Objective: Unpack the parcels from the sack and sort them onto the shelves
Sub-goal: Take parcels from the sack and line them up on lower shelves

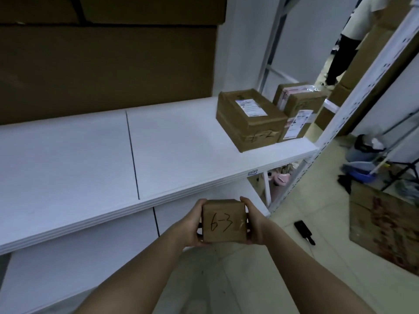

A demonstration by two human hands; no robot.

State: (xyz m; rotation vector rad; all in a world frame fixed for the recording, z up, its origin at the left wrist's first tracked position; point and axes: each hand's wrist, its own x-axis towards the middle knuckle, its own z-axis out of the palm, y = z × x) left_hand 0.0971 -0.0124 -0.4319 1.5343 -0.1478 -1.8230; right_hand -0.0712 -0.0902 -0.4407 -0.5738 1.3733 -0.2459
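A small brown cardboard parcel (223,220) marked "6-3" in black pen is held between both hands, just below the front edge of the white shelf (158,155). My left hand (192,225) grips its left side and my right hand (255,223) grips its right side, fingers curled round the edges. On the shelf's right end lie a flat brown parcel (249,121) with a white label and, right behind it, a second labelled parcel (299,109). No sack is in view.
Large brown cartons (106,64) fill the shelf's back left. A white upright post (353,105) stands at the right. On the tiled floor lie a black object (305,232), a patterned carton (385,232) and a mop bucket (360,171). A person's leg (340,57) shows far right.
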